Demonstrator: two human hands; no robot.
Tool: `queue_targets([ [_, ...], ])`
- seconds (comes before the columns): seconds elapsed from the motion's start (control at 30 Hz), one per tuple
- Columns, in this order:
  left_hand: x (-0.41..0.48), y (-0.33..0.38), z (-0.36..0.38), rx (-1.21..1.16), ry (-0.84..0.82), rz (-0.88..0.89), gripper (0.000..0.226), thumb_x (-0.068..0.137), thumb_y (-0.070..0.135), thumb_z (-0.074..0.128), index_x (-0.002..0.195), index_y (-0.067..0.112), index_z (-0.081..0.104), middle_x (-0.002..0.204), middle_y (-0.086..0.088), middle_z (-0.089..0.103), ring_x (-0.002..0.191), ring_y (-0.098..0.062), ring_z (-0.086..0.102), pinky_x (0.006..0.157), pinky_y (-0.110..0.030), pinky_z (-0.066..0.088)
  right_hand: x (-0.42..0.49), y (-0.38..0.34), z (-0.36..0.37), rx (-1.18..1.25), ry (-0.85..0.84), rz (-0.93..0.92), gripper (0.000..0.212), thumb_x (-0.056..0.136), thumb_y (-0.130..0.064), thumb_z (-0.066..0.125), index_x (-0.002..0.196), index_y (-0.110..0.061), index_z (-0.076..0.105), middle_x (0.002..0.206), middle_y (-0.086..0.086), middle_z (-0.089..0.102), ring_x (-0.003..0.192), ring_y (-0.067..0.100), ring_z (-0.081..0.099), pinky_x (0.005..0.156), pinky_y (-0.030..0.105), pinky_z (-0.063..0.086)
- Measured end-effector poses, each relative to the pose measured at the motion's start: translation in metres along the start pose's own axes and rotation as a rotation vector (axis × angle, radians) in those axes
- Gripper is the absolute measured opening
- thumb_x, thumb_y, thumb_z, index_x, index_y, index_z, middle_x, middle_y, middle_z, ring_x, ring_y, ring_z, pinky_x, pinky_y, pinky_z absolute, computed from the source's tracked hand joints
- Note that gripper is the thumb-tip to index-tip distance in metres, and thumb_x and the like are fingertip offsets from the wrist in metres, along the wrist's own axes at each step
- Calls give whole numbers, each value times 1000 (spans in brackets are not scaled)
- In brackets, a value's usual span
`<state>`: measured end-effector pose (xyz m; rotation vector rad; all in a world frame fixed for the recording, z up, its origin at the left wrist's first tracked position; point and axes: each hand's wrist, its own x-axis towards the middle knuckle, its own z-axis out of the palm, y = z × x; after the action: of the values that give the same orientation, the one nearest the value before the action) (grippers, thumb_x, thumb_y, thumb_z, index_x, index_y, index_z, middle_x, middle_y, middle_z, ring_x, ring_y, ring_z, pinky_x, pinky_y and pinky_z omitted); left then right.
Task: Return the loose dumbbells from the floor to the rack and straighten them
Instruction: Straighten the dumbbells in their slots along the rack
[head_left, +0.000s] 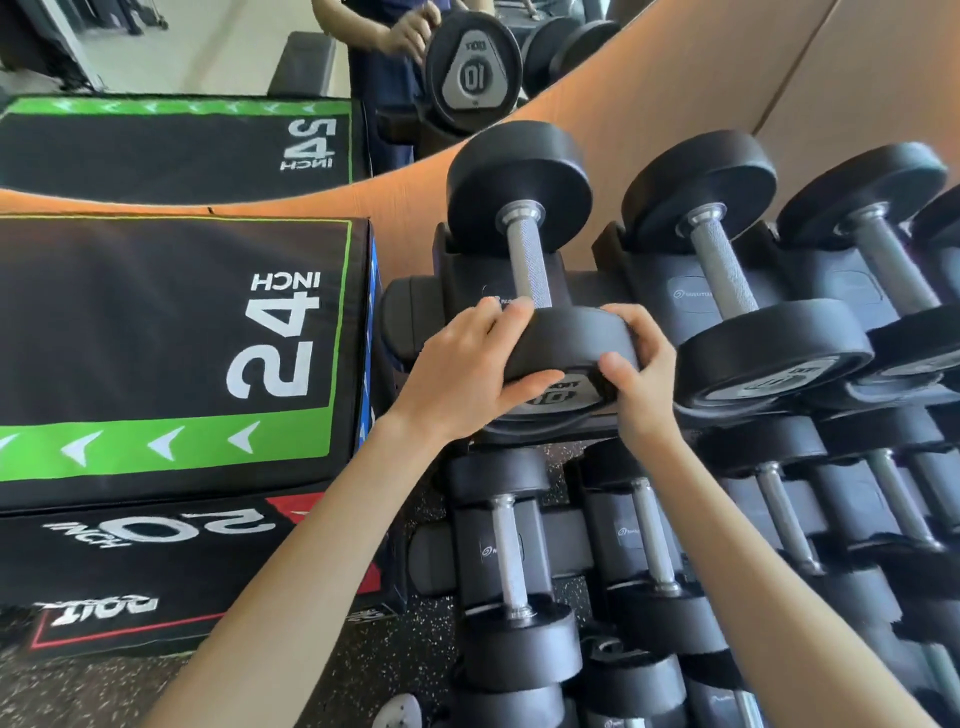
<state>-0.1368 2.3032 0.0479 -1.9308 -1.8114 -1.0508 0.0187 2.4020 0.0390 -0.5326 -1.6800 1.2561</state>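
Both hands, left (470, 364) and right (636, 364), clasp the near head of the end dumbbell (530, 270) on the rack (691, 296); stacked plyo boxes (171, 332) crowd its left side, and fingers hide most of its number plate.

1. Between the thumbs of the left hand (467, 371) and the right hand (641, 371), the grey end plate of the held dumbbell (563, 338) reads "10", seen upside down, with a short brand word beside it partly covered.
2. Left of the hands, the top plyo box (171, 332) bears "24 INCH" in white, turned sideways.
3. Below that, the lower plyo box (156, 566) reads "20 INCH", upside down, with a brand word in a red frame too distorted to read.
4. Above the hands, the mirror (260, 104) shows "10" and "24 INCH" reversed.
5. Right of the hands, the end plate of the neighbouring dumbbell (774, 358) carries digits too blurred to read.
6. The logos on the rack cradles (691, 296) are illegible.
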Motion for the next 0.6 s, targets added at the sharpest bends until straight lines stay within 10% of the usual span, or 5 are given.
queue_targets([
  [0.33,-16,7,11,-289,245,-222,67,86,63,49,110,2,60,91,-9,59,82,-19,55,78,-21,42,-1,-6,7,-6,-69,61,60,61,-68,68,92,-19,53,81,-18,59,77,3,54,69,17,43],
  [0.6,-18,8,17,-414,289,-292,59,84,60,55,112,8,55,96,-2,54,88,-16,53,81,-23,41,0,-13,13,-96,-22,0,34,63,-42,67,89,-26,52,80,0,52,77,17,48,70,33,41],
])
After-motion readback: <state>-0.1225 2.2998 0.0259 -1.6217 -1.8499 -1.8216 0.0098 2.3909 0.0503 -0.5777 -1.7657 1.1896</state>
